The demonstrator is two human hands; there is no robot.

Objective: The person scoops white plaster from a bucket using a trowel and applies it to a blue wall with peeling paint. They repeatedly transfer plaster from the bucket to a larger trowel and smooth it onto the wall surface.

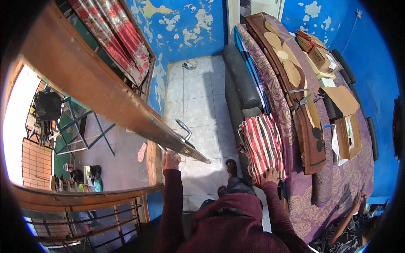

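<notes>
My left hand [171,160] is closed at the handle on the near face of the brown wooden door [126,101], close to its free edge. Another curved metal handle [184,128] sticks out from the door's far face. My right hand [270,176] grips the near end of a folded striped mat [262,145] in red, cream and black. Its thumb side is partly hidden. The mat lies against the dark grey sofa arm [241,80], beside the purple patterned bed cover [295,198].
A rolled brown floral rug [291,84] lies along the bed, with an opened cardboard box [348,135] beyond it. Another person [354,219] is at the lower right. Through the doorway are a folding rack [80,130] and pink slippers [142,152]. A cloth [190,64] lies on the tiles.
</notes>
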